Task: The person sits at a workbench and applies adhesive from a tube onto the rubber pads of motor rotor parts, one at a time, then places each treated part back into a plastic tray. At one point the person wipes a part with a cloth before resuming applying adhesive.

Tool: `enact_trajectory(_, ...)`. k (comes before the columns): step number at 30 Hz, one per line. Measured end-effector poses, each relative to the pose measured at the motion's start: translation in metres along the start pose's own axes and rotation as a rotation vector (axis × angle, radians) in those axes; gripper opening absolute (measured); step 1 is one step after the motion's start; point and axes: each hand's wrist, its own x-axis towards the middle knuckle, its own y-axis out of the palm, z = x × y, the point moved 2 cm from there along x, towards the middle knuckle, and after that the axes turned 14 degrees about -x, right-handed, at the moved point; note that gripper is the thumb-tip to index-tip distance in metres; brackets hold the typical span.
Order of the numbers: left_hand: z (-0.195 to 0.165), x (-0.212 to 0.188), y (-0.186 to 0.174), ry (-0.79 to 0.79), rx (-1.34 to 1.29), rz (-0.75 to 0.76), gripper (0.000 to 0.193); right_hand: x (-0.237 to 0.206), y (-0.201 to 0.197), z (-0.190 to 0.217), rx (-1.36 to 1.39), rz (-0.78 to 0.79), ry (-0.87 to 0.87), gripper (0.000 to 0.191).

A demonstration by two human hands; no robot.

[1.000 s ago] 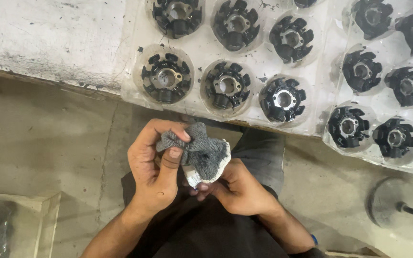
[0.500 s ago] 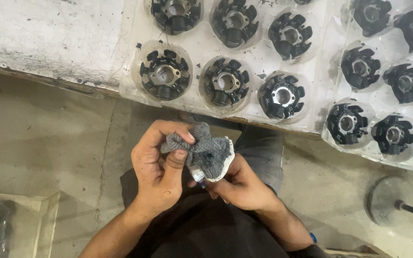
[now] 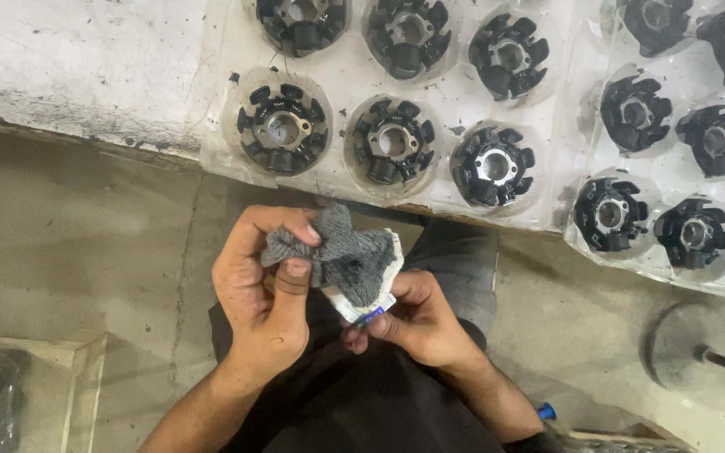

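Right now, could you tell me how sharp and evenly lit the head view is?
Head view: glove and both hands, left hand, right hand, are sharp; soft even light, faint shadows; mild glare on the clear tray; lower corners dimmer.

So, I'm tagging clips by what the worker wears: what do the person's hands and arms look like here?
Both the left hand and the right hand are bare: no gloves, rings or watch visible. The forearms are uncovered too, with no sleeves in view.
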Motion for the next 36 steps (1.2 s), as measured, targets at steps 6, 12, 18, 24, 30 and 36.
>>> enact_trajectory(6,-0.004,-0.002,0.004,0.049,0.072,0.054,0.017,0.002,-0.001,-0.009,-0.012,-0.054,-0.008,0.019)
enact_trajectory(12,-0.004,0.000,0.001,0.018,0.058,-0.001,0.014,0.005,0.003,-0.001,-0.060,-0.083,0.063,0.020)
enact_trajectory(18,0.004,0.006,0.001,-0.033,-0.019,-0.015,0.011,0.003,0.004,0.017,-0.126,-0.114,-0.005,0.022)
enact_trajectory(24,0.010,0.004,0.004,0.021,0.091,0.014,0.010,0.003,-0.001,0.012,-0.189,-0.154,0.009,0.017)
enact_trajectory(30,0.012,0.008,-0.002,-0.003,-0.018,-0.020,0.017,-0.005,0.007,0.020,-0.668,-0.330,-0.240,0.042)
enact_trajectory(36,0.023,0.011,0.001,-0.253,-0.518,-0.090,0.018,-0.004,0.004,0.043,-1.177,-0.276,-0.830,0.041)
